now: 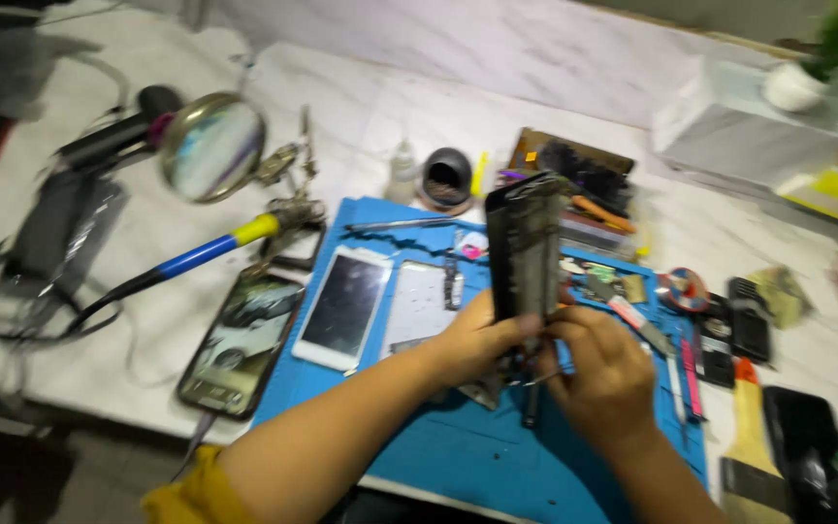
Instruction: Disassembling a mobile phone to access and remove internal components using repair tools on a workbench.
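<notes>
Two bare forearms come into the picture from about six o'clock, and the only clothing to be seen is a mustard-yellow fabric sleeve [191,493], pushed up and bunched in soft folds near the elbow of the left arm, down at about seven o'clock. The left hand [472,342] and the right hand [605,374] wear no gloves, rings or watch that I can make out, and both wrists are uncovered. The right arm runs off at about five o'clock with no sleeve showing on the part in view, and motion blur softens any finer detail.
</notes>
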